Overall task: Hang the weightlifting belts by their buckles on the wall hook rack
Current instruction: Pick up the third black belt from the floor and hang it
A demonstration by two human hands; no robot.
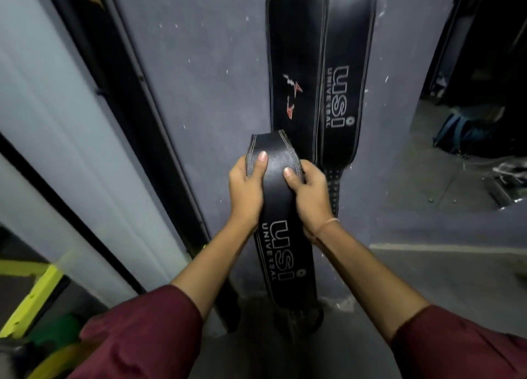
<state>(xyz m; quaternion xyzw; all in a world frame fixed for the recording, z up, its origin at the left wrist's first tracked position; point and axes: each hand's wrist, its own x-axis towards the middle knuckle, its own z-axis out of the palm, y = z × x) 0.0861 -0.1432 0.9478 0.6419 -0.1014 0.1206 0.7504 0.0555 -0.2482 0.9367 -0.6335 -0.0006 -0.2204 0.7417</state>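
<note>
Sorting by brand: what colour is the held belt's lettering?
Pale grey lettering on the black held belt, head view.

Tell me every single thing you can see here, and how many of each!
belt with red mark: 1, black, hanging on the wall, upper middle
hanging USI belt: 1, black, on the wall, right beside the first
held belt: 1, black with USI lettering, centre, in both hands
wall: 1, grey, behind the belts
blue bag: 1, blue, far right
yellow frame: 1, yellow-green, bottom left
wrist thread: 1, orange, on the right wrist
left sleeve: 1, maroon, bottom left
right sleeve: 1, maroon, bottom right
left hand: 1, grips the held belt's left edge
right hand: 1, grips its right edge
</note>
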